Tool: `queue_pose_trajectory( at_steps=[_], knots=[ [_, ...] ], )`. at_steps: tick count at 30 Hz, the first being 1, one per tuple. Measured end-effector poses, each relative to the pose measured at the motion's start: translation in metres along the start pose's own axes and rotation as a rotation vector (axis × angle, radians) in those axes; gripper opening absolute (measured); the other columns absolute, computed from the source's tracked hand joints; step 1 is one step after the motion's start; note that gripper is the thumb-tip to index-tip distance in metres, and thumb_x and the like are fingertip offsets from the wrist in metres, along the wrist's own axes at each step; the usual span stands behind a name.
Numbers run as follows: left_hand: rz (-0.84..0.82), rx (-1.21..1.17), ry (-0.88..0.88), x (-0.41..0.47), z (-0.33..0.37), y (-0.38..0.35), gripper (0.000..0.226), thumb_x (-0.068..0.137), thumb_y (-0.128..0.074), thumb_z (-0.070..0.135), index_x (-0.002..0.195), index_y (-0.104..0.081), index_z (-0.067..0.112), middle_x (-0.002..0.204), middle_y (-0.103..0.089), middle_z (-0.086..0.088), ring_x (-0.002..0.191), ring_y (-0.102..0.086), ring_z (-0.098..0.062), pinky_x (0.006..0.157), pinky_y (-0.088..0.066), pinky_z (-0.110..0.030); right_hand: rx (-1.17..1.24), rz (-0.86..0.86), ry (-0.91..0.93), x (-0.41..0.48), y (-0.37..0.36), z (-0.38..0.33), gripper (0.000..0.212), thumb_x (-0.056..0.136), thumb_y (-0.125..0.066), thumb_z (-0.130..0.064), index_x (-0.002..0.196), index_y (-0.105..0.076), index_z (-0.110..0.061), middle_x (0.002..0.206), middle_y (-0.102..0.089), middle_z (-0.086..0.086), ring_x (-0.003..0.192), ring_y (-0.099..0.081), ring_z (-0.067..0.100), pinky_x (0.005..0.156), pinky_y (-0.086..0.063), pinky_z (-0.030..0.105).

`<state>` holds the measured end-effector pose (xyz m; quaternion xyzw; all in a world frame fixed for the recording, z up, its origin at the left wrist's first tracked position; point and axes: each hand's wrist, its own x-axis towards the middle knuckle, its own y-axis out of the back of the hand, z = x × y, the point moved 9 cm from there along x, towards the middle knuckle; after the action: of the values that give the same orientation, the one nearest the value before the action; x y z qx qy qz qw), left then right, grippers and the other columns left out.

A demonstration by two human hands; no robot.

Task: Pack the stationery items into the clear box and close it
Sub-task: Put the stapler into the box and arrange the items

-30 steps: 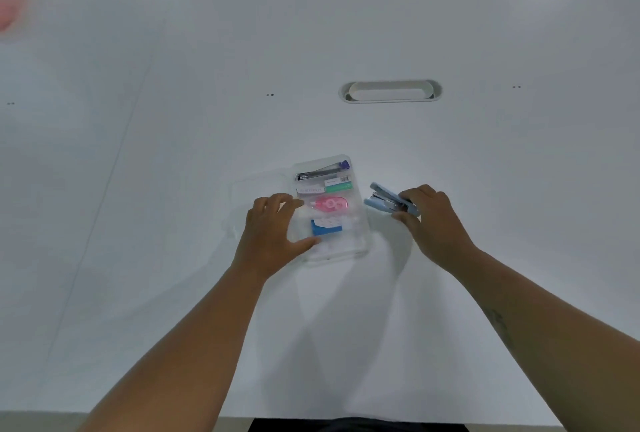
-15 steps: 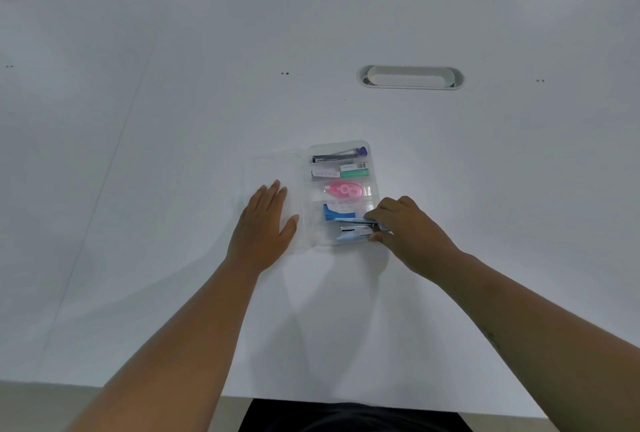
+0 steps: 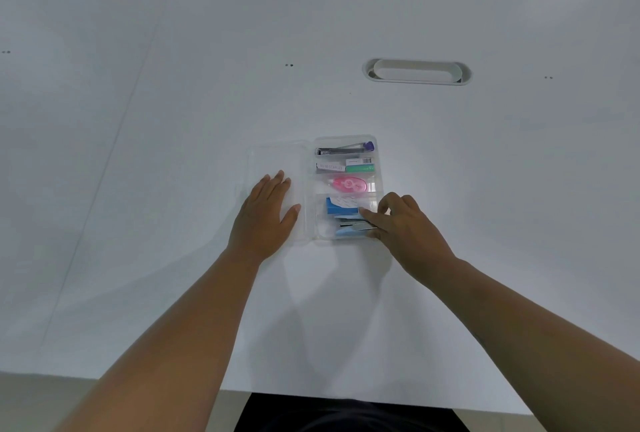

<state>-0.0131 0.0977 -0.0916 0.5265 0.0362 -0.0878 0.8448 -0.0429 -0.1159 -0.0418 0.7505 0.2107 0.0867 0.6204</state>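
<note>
Clear box, lid flat under my open left hand; right hand pinches the stapler (proud of its compartment?), risking a jammed lid.

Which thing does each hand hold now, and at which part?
The right hand pinches the light blue stapler at its right end, inside the clear box. The left hand holds nothing; it lies flat on the open lid.
</note>
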Motion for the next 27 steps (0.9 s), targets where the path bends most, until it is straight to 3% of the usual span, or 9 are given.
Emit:
queue_pose_trajectory(
  at_steps=[3,8,13,16,18,22,27],
  knots=[
    [0.006,-0.005,0.004,0.002,0.001,0.000,0.055,0.097,-0.044,0.039,0.146,-0.031,0.019,0.159,-0.023,0.003,0.147,-0.013,-0.016,0.119,-0.017,-0.037,-0.033,0.037,0.010,-0.006,-0.003,-0.001,0.049,0.079,-0.076,-0.026,0.125,-0.062,-0.016,0.098,-0.062,0.010,0.077,-0.056,0.029,0.056,-0.053,0.035],
    [0.001,-0.008,0.018,0.010,0.008,-0.003,0.052,0.099,-0.040,0.032,0.148,-0.027,0.017,0.160,-0.019,0.002,0.148,-0.008,-0.016,0.120,-0.006,-0.036,-0.122,0.004,-0.008,-0.018,-0.023,-0.002,0.067,0.085,-0.065,-0.040,0.142,-0.041,-0.013,0.121,-0.057,0.012,0.096,-0.057,0.030,0.076,-0.057,0.039],
    [-0.037,0.020,0.054,0.023,0.022,-0.012,0.053,0.100,-0.034,0.027,0.150,-0.019,0.015,0.162,-0.010,0.001,0.149,-0.001,-0.018,0.121,-0.001,-0.040,-0.141,0.045,-0.025,-0.021,-0.028,-0.008,0.077,0.086,-0.064,-0.043,0.144,-0.035,-0.002,0.125,-0.058,0.015,0.104,-0.058,0.033,0.086,-0.055,0.041],
    [-0.064,0.064,0.076,0.028,0.025,-0.017,0.055,0.101,-0.030,0.029,0.151,-0.011,0.016,0.162,-0.003,0.001,0.149,0.003,-0.019,0.121,0.001,-0.042,-0.141,0.053,-0.028,-0.028,-0.033,-0.011,0.074,0.093,-0.051,-0.044,0.148,-0.026,-0.002,0.151,-0.038,0.016,0.138,-0.039,0.035,0.112,-0.038,0.045],
    [-0.074,0.092,0.069,0.031,0.026,-0.019,0.056,0.101,-0.028,0.032,0.151,-0.009,0.016,0.162,0.000,0.001,0.148,0.005,-0.019,0.120,0.001,-0.042,-0.145,0.020,-0.028,-0.029,-0.042,-0.010,0.070,0.097,-0.036,-0.046,0.150,-0.018,-0.003,0.158,-0.023,0.015,0.146,-0.021,0.031,0.120,-0.023,0.046],
    [-0.093,0.131,0.042,0.039,0.031,-0.023,0.057,0.101,-0.025,0.037,0.151,-0.006,0.017,0.162,0.002,0.001,0.148,0.006,-0.020,0.120,0.002,-0.043,-0.150,-0.061,-0.031,-0.028,-0.054,-0.007,0.069,0.098,-0.028,-0.046,0.150,-0.016,-0.004,0.159,-0.017,0.014,0.147,-0.018,0.029,0.116,-0.012,0.046],
    [-0.159,0.223,-0.114,0.056,0.044,-0.029,0.058,0.101,-0.021,0.041,0.152,-0.002,0.020,0.162,0.003,0.003,0.148,0.008,-0.018,0.121,0.002,-0.043,0.008,0.029,-0.090,-0.022,-0.038,0.005,0.063,0.097,-0.032,-0.050,0.147,-0.029,-0.012,0.153,-0.038,0.008,0.142,-0.032,0.027,0.117,-0.015,0.042]
  ],
)
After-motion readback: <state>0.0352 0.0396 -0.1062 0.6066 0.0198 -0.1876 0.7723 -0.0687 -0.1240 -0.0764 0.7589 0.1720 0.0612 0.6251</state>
